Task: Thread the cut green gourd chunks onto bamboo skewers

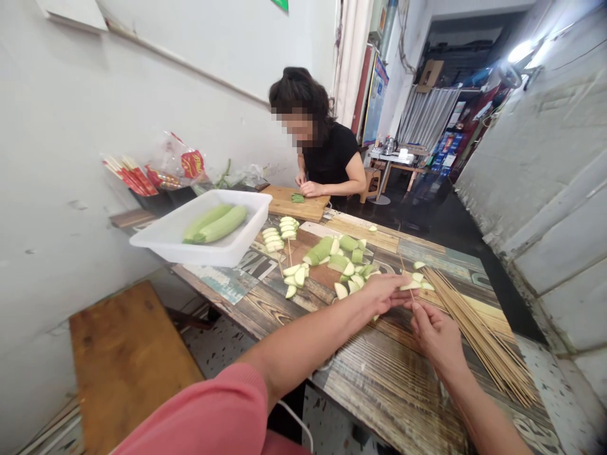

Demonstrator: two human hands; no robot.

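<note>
My left hand (386, 292) is closed on a pale green zucchini slice (408, 285) at the right part of the table. A thin bamboo skewer (412, 296) shows on both sides of that slice, pinched near its lower end by my right hand (439, 332). More cut zucchini pieces (351, 249) lie heaped left of my left hand, some in half-round slices. Farther left, finished-looking skewers of stacked slices (273, 240) rest on the table. A loose bundle of bamboo skewers (474, 335) lies to the right of my right hand.
Two whole zucchini (220, 224) lie in a white plastic tub (208, 256) at the table's left. Across the table, a co-worker (334, 151) handles cut green pieces (297, 198) on a wooden board (279, 205). A wooden stool (133, 373) stands at lower left.
</note>
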